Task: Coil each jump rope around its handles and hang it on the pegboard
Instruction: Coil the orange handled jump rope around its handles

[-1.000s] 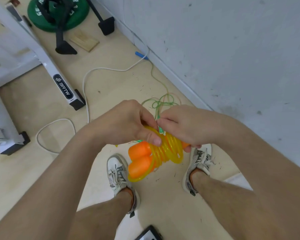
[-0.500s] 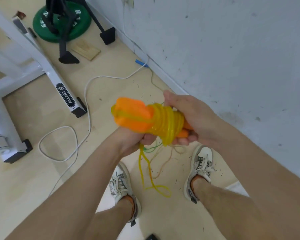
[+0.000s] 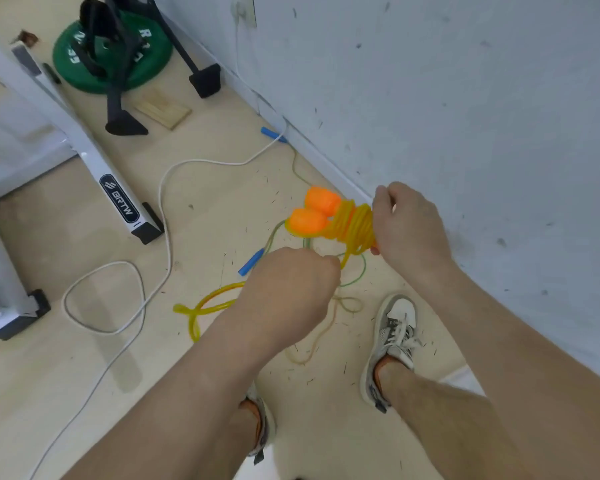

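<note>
Head cam, looking down at the floor by the wall. My view of the right hand: it's wrapped round the far end of the two orange handles, fingers curled tight, holding them side by side up in the air, roughly level, with the free ends pointing left. The yellow rope is wound in a bunch of turns round the handles, right up against that hand.

The left hand sits lower and nearer the camera, balled into a fist. A strand of the yellow rope drops from the coil into it, so it's gripping the loose part. I only see the back of the hand, so I can't tell exactly how the fingers sit on it. The loose tail comes out on the left of the fist and hangs in a floppy loop.

On the floor under the hands there's a thin green cord in loops, with a blue handle just beside the left fist and a second blue handle up by the base of the wall. A pale tan cord lies near the right shoe. A white cable snakes across the boards, past a white frame foot labelled BRTW. Further back sit a green weight plate and a small wooden block.
</note>
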Motion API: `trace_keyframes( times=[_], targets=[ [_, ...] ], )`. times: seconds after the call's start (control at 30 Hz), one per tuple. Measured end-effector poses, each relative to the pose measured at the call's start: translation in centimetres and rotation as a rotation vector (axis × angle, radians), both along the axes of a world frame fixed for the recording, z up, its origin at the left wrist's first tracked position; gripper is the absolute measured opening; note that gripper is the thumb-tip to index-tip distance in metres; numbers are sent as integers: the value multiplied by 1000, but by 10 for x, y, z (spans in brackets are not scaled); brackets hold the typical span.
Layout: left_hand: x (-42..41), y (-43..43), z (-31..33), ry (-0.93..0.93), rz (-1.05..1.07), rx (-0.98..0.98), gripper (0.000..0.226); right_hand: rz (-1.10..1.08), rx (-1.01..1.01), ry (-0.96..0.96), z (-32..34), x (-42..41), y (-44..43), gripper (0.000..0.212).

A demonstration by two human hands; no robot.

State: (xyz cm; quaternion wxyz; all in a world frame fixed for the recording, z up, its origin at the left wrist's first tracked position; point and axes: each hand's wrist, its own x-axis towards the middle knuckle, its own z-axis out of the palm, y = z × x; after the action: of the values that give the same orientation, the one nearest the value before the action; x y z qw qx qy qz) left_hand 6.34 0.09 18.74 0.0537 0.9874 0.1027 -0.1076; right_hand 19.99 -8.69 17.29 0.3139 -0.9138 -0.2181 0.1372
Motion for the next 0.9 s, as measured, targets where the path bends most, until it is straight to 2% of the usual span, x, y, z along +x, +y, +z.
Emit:
trace_keyframes(
  times=[0.1, 0.2, 0.33, 0.4, 0.5, 0.67, 0.77, 0.83, 0.9],
  targets=[
    [0, 0, 5, -15, -60, 28, 13, 171, -242, -50, -1, -6, 0, 37],
    [-1, 15, 14, -79, -20, -45, 21, 338, -295, -37, 5, -14, 3, 39],
    [-9, 44, 15, -145, 141, -316, 24, 611, -345, -113, 19, -25, 7, 40],
    [-14, 46, 13, -179, 195, -421, 24, 693, -350, -88, 28, -24, 9, 41],
    [-17, 46, 11, -216, 245, -519, 23, 743, -362, -32, 33, -20, 9, 42],
    [-16, 43, 3, -189, 229, -651, 31, 756, -369, 258, 26, -16, 4, 42],
    [-14, 41, 3, -200, 283, -782, 35, 741, -272, 358, 25, -12, 2, 40],
    [-12, 43, 6, -187, 351, -915, 29, 722, -166, 420, 27, -10, 1, 41],
    [-13, 47, 11, -153, 416, -1170, 28, 714, -81, 493, 32, -10, 0, 45]
  ],
)
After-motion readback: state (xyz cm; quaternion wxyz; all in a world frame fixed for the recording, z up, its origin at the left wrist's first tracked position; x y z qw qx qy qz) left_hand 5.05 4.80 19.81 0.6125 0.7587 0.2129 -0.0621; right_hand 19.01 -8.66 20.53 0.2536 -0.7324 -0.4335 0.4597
